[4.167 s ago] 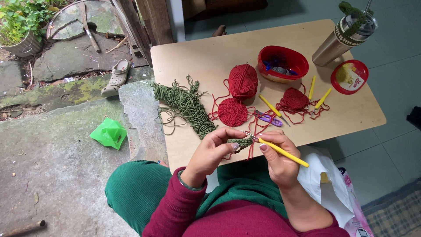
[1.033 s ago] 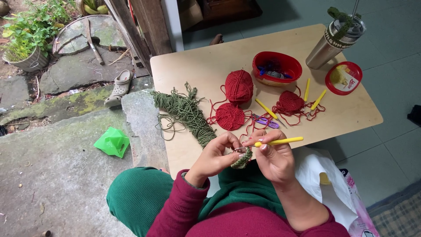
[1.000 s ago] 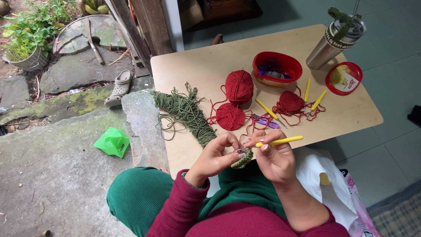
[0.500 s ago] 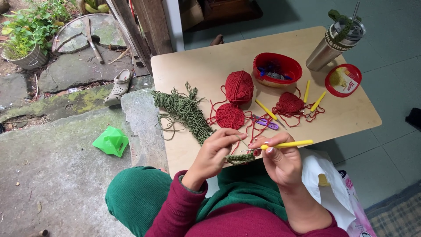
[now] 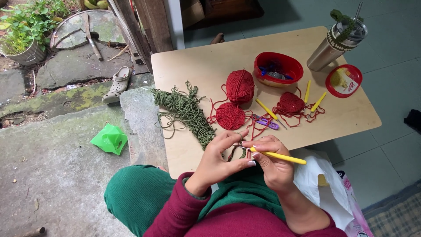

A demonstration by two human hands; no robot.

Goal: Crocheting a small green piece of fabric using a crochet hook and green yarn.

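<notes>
Small green crochet piece (image 5: pixel 240 151), soft, light and limp, pinched at its edge in closed left hand (image 5: pixel 218 159) over counter (image 5: pixel 210 66) edge; rigid yellow crochet hook (image 5: pixel 280 156) gripped mid-shaft in closed right hand (image 5: pixel 272 163).

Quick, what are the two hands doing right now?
Left hand: fingers pinched on the small green crochet piece.
Right hand: closed on the yellow crochet hook.
</notes>
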